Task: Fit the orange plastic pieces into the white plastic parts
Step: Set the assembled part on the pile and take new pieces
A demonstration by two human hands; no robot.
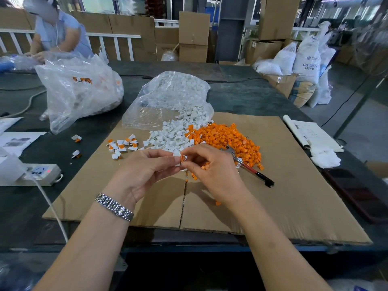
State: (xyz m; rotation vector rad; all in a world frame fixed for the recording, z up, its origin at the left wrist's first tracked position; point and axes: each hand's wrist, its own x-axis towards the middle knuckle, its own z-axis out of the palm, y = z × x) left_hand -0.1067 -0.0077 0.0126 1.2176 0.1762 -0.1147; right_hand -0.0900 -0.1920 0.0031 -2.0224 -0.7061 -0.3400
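Left hand: the left hand (147, 166) pinches a white part (177, 153) at its fingertips, above the near middle of the cardboard sheet (294, 196).
Right hand: the right hand (206, 164) pinches an orange piece (182, 158) and holds it against the white part; a few more orange bits seem tucked in its palm.
Handling: both look light, stiff and small, probably a little slick; best pinched by their edges so the mating faces stay free.
Direction: the orange piece faces left toward the white part; too small to tell its long axis.
Supply: the white pile (174, 135) lies far of the hands, the orange pile (228, 139) to its right.
Finished: the assembled pieces (122, 146) lie to the left.
Tool: pliers (249, 166) rest near the orange pile's edge.
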